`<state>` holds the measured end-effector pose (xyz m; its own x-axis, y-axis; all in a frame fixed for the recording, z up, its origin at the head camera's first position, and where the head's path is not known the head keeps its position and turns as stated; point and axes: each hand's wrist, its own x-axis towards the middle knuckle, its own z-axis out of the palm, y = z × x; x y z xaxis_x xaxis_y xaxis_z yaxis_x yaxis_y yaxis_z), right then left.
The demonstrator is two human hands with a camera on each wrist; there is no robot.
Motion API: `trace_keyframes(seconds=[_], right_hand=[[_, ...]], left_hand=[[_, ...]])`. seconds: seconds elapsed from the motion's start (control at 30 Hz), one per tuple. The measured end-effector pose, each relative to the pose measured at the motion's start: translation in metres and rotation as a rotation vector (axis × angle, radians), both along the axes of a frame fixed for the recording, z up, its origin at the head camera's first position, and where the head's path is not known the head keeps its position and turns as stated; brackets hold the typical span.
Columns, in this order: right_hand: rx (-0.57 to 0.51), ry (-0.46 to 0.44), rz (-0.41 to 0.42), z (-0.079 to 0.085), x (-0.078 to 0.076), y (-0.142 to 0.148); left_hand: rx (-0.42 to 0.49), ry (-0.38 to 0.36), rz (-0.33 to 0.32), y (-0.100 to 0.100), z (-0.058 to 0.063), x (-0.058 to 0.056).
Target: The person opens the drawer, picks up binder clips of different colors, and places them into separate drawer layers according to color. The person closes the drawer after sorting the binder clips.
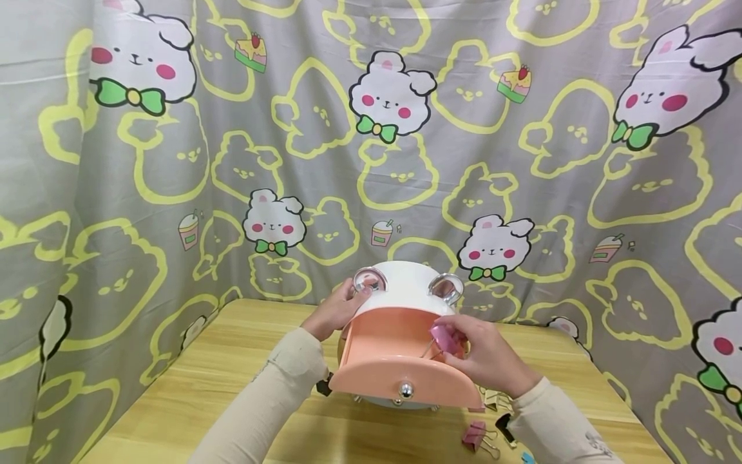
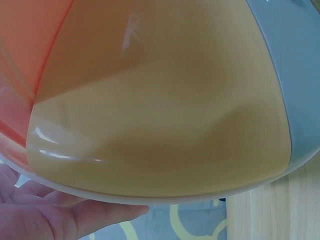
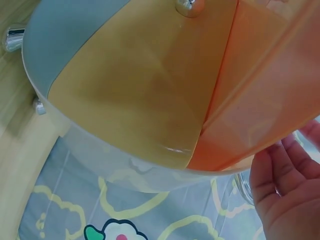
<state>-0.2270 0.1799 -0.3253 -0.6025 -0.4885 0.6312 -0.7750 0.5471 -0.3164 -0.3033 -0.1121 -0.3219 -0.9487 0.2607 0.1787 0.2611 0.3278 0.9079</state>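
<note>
A rounded white desktop drawer box point(image 1: 414, 274) with chrome ring ears stands on the table. Its peach top drawer point(image 1: 400, 377) is pulled out, showing a silver ball knob. My left hand point(image 1: 336, 309) holds the box at its upper left, by the ear; in the left wrist view its thumb lies along the rim. Over the drawer's right side, my right hand point(image 1: 484, 351) pinches a pink binder clip point(image 1: 443, 338) with its wire handles pointing down-left. The right wrist view shows that hand's fingers point(image 3: 285, 170) beside the drawer, the clip being hidden there.
Loose binder clips lie on the wooden table point(image 1: 243, 361) at front right: a pink clip point(image 1: 475, 435), a black clip point(image 1: 505, 428) and a gold one point(image 1: 497, 401). A black object point(image 1: 324, 385) sits left of the box. A patterned curtain point(image 1: 324, 161) hangs behind.
</note>
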Motion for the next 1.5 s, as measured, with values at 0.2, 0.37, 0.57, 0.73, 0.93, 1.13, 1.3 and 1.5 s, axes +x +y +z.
trace_keyframes(seconds=[0.2, 0.37, 0.57, 0.73, 0.93, 1.13, 1.3, 1.5], right_hand=[[0.045, -0.047, -0.023, 0.002, 0.001, 0.000], [0.079, -0.053, -0.021, 0.003, 0.001, 0.000], [0.097, -0.067, 0.004, 0.003, -0.001, 0.000], [0.120, -0.095, 0.020, 0.004, -0.003, -0.001], [0.145, -0.107, 0.014, 0.005, -0.005, -0.001], [0.177, -0.110, 0.013, 0.005, -0.007, -0.003], [0.230, -0.108, 0.010, 0.008, -0.008, -0.005], [0.271, -0.107, 0.022, 0.012, -0.007, -0.006]], left_hand=[[-0.004, -0.005, 0.005, 0.001, 0.000, 0.001], [-0.001, -0.005, 0.006, 0.000, -0.001, 0.000], [0.003, 0.002, 0.006, 0.000, 0.000, 0.001], [0.003, -0.002, 0.007, 0.000, 0.000, 0.001], [0.010, 0.000, 0.005, 0.000, -0.001, -0.001], [0.004, -0.002, 0.004, -0.001, -0.002, -0.001], [0.008, 0.002, 0.004, 0.000, -0.001, 0.000], [0.014, -0.001, 0.010, 0.001, -0.001, 0.000]])
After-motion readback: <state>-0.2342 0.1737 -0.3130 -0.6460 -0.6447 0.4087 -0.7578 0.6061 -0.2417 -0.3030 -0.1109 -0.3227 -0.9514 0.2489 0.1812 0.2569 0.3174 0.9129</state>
